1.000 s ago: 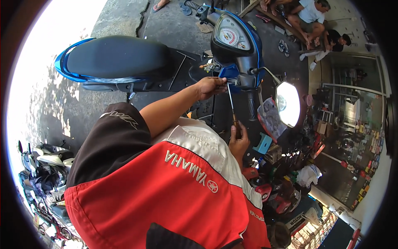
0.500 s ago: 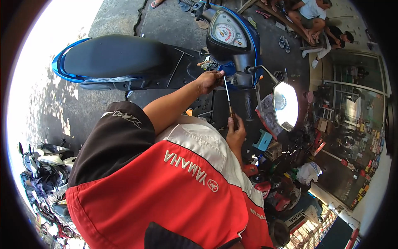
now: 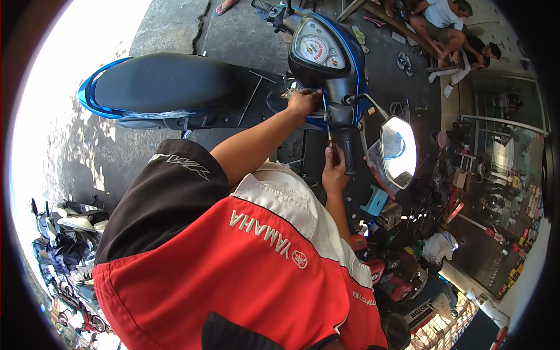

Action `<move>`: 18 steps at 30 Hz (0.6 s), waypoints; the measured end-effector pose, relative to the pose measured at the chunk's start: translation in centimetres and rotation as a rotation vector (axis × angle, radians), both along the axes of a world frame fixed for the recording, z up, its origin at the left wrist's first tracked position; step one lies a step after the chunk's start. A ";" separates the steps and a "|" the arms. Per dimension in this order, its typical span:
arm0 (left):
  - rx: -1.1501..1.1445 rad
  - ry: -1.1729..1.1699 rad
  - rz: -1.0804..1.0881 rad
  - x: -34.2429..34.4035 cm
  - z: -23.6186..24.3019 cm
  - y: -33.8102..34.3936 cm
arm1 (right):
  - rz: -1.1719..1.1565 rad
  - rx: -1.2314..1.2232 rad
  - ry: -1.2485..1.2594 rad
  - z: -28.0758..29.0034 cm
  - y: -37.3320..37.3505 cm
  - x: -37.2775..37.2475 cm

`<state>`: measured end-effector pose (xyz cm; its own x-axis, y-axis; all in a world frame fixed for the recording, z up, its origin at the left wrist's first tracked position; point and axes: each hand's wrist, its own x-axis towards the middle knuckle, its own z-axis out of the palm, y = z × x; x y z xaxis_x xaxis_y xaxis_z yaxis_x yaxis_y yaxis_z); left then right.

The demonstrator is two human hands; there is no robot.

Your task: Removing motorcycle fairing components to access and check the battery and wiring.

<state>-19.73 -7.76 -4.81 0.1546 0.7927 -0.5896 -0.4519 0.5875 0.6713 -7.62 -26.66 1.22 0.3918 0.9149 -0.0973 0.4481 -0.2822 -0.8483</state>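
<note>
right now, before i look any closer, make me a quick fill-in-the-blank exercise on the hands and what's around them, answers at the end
1. The right hand grips the screwdriver by its ____.
2. In the picture, the left hand is ____ (higher/lower) than the right hand.
3. The long seat is coloured ____.
4. The small stool is coloured ____.

Missing words: handle; higher; black; light blue.

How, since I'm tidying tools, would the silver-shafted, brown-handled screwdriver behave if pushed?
The silver-shafted, brown-handled screwdriver is probably stiff, looking straight and metallic. Being slim, it might roll. Its shiny metal could also feel slippery under the fingers.
</note>
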 end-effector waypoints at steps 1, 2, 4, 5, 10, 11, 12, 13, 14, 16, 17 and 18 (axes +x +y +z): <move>0.022 -0.026 0.003 0.0 0.0 0.0 | 0.021 0.020 0.056 -0.1 0.2 0.3; 0.007 -0.091 0.005 -0.1 0.1 0.0 | 0.040 0.040 0.043 -0.2 0.3 0.6; -0.008 -0.158 0.010 -0.1 0.1 -0.1 | 0.086 0.103 -0.062 -0.3 0.4 1.1; 0.007 -0.120 0.019 -0.1 0.1 -0.1 | 0.090 0.091 -0.063 -0.3 0.4 1.3; -0.006 -0.137 0.053 -0.1 0.2 0.1 | 0.084 0.203 -0.372 -1.1 0.5 1.2; -0.001 -0.150 0.041 -0.2 0.3 0.1 | 0.098 0.201 -0.374 -1.5 0.6 1.1; -0.026 -0.134 0.031 -0.3 0.5 0.1 | 0.084 0.213 -0.380 -1.8 0.6 1.0; 0.003 -0.158 0.033 -0.5 0.6 0.1 | 0.054 0.237 -0.374 -2.2 0.7 1.0; 0.000 -0.107 0.031 -0.5 0.9 0.0 | 0.073 0.223 -0.383 -2.5 0.8 1.0; -0.010 -0.056 0.030 -0.7 1.4 -0.6 | 0.067 0.301 -0.402 -2.8 1.0 1.6; 0.045 0.142 -0.155 -0.7 1.6 -1.0 | 0.054 0.321 -0.420 -2.7 1.2 2.1; 0.115 0.339 -0.324 -0.7 1.9 -1.3 | -0.023 0.019 0.100 -2.5 1.3 3.0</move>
